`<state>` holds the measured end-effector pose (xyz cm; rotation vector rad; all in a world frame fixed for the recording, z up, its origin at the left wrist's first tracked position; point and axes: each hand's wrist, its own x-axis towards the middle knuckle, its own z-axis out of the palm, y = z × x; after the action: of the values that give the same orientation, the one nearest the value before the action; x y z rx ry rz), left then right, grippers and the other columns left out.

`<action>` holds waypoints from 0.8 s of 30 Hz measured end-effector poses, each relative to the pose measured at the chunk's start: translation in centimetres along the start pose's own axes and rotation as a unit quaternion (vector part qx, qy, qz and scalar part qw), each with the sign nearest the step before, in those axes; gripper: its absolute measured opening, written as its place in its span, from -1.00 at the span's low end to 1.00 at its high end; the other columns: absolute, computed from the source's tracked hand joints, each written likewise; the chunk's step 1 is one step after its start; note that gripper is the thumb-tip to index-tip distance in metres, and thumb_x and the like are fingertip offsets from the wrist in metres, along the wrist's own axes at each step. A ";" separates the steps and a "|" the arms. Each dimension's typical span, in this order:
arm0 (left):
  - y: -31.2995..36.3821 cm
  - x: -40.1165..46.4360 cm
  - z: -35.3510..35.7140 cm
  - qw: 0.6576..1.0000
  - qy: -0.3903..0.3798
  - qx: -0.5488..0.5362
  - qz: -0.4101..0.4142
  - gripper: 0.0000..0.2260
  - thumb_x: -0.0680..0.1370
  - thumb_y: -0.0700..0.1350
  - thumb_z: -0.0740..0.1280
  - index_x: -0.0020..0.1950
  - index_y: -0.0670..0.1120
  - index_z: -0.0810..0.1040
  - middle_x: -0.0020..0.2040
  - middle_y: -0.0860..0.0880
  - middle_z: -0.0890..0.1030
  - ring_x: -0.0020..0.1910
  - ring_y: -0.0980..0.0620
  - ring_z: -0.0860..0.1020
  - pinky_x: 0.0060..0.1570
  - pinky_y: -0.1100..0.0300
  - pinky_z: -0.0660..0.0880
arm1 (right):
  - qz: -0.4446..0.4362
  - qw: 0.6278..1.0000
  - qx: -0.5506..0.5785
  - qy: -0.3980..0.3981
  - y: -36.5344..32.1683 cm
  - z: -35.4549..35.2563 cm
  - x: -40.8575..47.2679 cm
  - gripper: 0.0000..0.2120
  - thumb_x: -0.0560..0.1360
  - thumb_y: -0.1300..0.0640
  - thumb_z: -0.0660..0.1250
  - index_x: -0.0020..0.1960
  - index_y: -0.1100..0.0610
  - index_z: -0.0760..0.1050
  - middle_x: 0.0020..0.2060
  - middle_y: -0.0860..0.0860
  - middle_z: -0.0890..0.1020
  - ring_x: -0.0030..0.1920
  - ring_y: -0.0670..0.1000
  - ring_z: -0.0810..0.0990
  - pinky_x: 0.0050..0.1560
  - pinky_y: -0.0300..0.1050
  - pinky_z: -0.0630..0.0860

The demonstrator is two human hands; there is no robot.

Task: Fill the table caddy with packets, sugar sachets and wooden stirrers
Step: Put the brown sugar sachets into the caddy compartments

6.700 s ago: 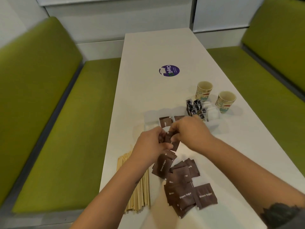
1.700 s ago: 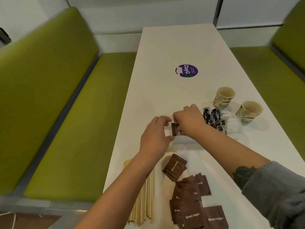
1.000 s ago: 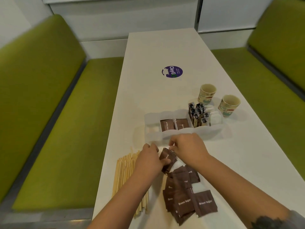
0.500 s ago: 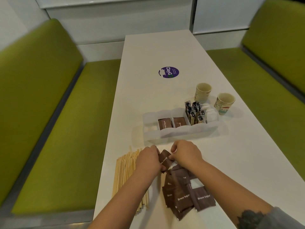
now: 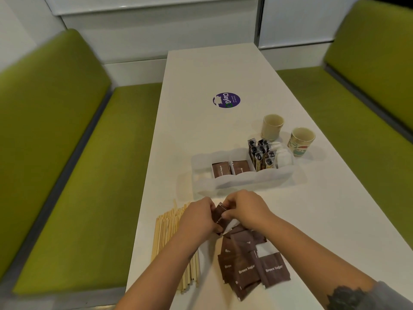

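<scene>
The job looks roughly half done. The clear plastic caddy (image 5: 243,175) stands across the white table (image 5: 223,70), just beyond the hands; its right end holds upright dark packets (image 5: 260,154) with something white beside them, probably more sachets, though blur hides the detail. Two middle compartments each hold brown sugar sachets (image 5: 230,169), while the left end seems empty. Left to load: the loose heap of brown sugar sachets (image 5: 250,265) near the table edge and the wooden stirrers (image 5: 166,238) lying in a flat bundle to its left, untouched. Both hands meet above the heap: the left hand (image 5: 196,220) and right hand (image 5: 245,209) each keep a pinching grip on one small brown sachet (image 5: 219,217), flat, thin and printed in white.
</scene>
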<state>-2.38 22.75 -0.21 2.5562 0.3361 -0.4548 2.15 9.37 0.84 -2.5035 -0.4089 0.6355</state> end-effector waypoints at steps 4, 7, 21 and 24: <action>1.1 0.4 -1.5 0.998 0.026 -0.061 0.018 -0.61 0.24 -0.12 0.57 -0.09 -0.01 0.43 -0.14 0.03 0.53 -0.15 0.02 0.49 -0.28 0.21 0.36 | -0.057 0.998 -0.027 0.001 -0.6 -2.6 0.0 -0.82 0.39 0.07 0.46 0.00 -0.03 0.64 -0.09 -0.03 0.69 -0.09 -0.02 0.59 -0.12 -0.17 0.41; 2.6 0.7 -2.7 0.992 0.056 -0.107 0.042 -0.60 0.26 -0.14 0.57 -0.07 -0.03 0.43 -0.16 0.05 0.51 -0.16 0.03 0.49 -0.32 0.26 0.34 | -0.083 0.993 -0.081 0.028 -1.2 -5.4 0.5 -0.81 0.39 0.06 0.46 0.01 -0.03 0.64 -0.09 -0.04 0.68 -0.11 -0.03 0.57 -0.14 -0.18 0.38; 5.1 1.7 -3.1 0.986 0.119 -0.092 0.072 -0.72 0.39 -0.09 0.47 0.03 -0.02 0.47 0.02 0.08 0.55 -0.02 0.04 0.50 -0.06 0.11 0.47 | -0.120 0.908 -0.372 0.151 -2.1 -12.4 3.8 -0.73 0.53 0.10 0.28 0.22 0.01 0.53 0.04 0.10 0.60 0.08 0.12 0.52 -0.13 -0.15 0.21; 5.2 1.8 -2.9 0.986 0.119 -0.080 0.080 -0.71 0.42 -0.09 0.45 0.08 -0.01 0.46 0.07 0.07 0.52 -0.05 0.03 0.49 -0.09 0.14 0.44 | -0.127 0.890 -0.418 0.129 -2.0 -11.7 4.6 -0.76 0.53 0.12 0.27 0.18 0.03 0.55 0.00 0.07 0.60 0.07 0.11 0.51 -0.13 -0.13 0.20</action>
<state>1.61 20.22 3.78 2.4589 0.2386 -0.0586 11.74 8.06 9.09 -3.1777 -1.0668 -0.0209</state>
